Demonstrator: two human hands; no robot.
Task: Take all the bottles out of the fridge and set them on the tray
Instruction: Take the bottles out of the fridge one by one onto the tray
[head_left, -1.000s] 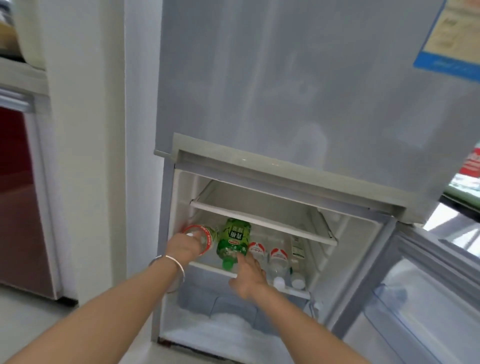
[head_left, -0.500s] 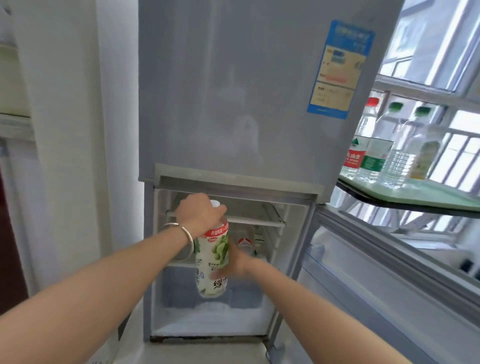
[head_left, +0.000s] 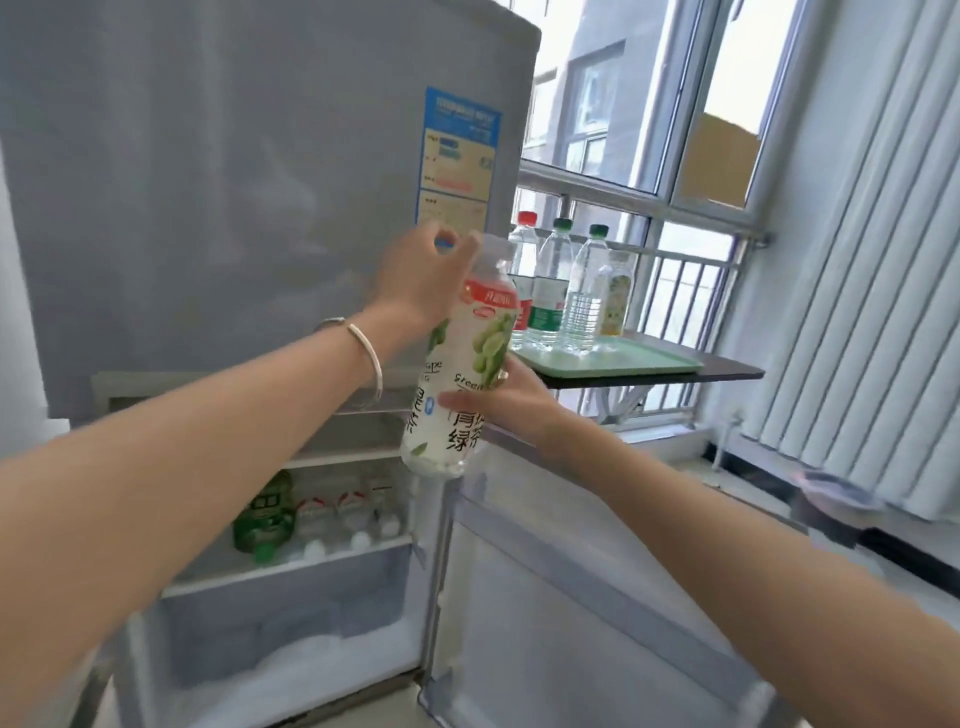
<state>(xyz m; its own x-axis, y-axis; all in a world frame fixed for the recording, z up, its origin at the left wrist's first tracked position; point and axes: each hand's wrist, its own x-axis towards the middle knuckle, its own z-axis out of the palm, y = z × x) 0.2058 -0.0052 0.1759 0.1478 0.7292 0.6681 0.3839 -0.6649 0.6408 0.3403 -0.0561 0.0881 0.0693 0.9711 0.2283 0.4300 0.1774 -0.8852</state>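
Observation:
I hold a white green-tea bottle (head_left: 457, 384) with a grape picture in front of the fridge (head_left: 218, 208), above its open lower compartment. My left hand (head_left: 421, 280) grips the bottle's neck from above. My right hand (head_left: 498, 400) holds its lower body from the right. On the fridge shelf lie a green bottle (head_left: 262, 514) and several clear bottles (head_left: 343, 514) with white caps. A pale green tray (head_left: 639, 358) on a dark shelf by the window carries several upright bottles (head_left: 558, 291).
The lower fridge door (head_left: 571, 597) hangs open to the right, below the tray. A window with a metal rail (head_left: 691, 257) is behind the tray. Vertical blinds (head_left: 857, 286) hang at the right. Frost covers the fridge floor (head_left: 322, 670).
The white bottle has come out of the fridge and risen up and to the right, toward the tray. Both hands stay on it. My view has swung right.

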